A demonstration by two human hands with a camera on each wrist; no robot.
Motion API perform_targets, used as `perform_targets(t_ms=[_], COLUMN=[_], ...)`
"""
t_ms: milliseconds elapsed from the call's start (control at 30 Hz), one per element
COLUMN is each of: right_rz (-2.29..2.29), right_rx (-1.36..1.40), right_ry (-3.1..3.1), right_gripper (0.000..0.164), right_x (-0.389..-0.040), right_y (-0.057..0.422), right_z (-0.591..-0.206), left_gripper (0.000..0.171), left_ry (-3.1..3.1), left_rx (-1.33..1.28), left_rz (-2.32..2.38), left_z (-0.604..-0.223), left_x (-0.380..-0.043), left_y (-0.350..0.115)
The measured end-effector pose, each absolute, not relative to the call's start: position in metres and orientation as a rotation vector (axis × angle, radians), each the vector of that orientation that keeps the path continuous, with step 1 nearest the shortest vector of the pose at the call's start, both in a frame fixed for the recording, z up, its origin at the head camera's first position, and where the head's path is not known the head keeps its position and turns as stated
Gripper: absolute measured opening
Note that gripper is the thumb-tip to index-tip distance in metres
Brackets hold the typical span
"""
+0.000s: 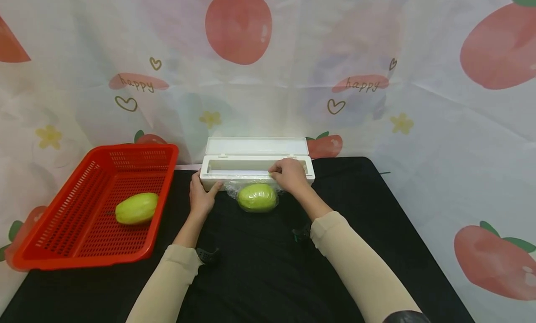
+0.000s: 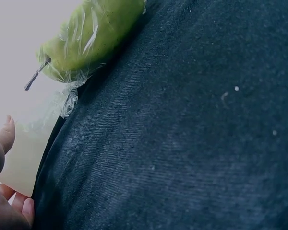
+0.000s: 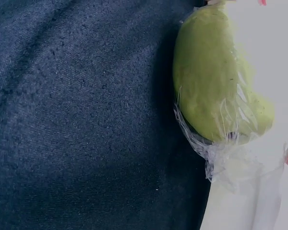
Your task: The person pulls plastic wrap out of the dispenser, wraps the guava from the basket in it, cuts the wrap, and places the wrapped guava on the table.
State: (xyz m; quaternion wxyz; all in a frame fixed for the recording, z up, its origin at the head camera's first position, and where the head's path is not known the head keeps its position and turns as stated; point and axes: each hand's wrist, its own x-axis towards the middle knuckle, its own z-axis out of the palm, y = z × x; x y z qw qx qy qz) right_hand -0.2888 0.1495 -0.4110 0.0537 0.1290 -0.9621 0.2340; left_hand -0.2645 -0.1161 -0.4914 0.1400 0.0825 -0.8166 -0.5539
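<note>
A white cling film dispenser box (image 1: 256,179) stands at the back of the table with its lid (image 1: 256,146) raised. My left hand (image 1: 202,195) grips its left end, thumb along the front and fingers round the side. Against the box's front lies a yellow-green oval fruit (image 1: 257,197) with a stem, covered in clear film. Loose cling film (image 3: 240,167) runs from the fruit up the box front. At the front rim, right of the middle, my right hand (image 1: 290,175) has curled fingers and pinches the film's edge; its fingertips are partly cut off in the right wrist view.
On the left, a red plastic basket (image 1: 161,225) holds another yellow-green fruit (image 1: 137,208). Black cloth (image 1: 251,267) covers the table. Close behind the box hangs a pale printed curtain (image 1: 276,104). Dark wrist cameras (image 1: 208,256) sit under both wrists.
</note>
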Motion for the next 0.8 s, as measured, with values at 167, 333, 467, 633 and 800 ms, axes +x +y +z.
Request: perform_targets(t_ms=[167,333,467,633,800], right_rz=[0.723,0.763,0.757,0.677,0.621], right_rx=[0.397,0.414,0.431,0.459,0.52], right_ry=[-2.932,-2.921,-2.925,-2.947,-2.909], right_gripper=[0.015,0.014,0.014,0.014,0.014], right_x=[-0.289,-0.289,-0.289,-0.289,-0.291], right_y=[0.146,0.139,0.122,0.089,0.058], right_z=[-0.409,-0.412,-0.413,-0.411,-0.412], left_gripper=[0.075,0.075,0.073,0.074,0.074], left_ry=[-2.369,-2.358,-2.354,-2.356,-2.352], left_rx=[0.242,0.239,0.218,0.213,0.209], left_rz=[-1.603,-1.603,-1.59,-1.585,-1.585], left_z=[-0.492,-0.492,-0.492,-0.493,-0.494], left_x=[-0.266,-0.265,-0.264,-0.264,-0.266], left_y=[-0.116,-0.116,-0.117,-0.119,-0.119])
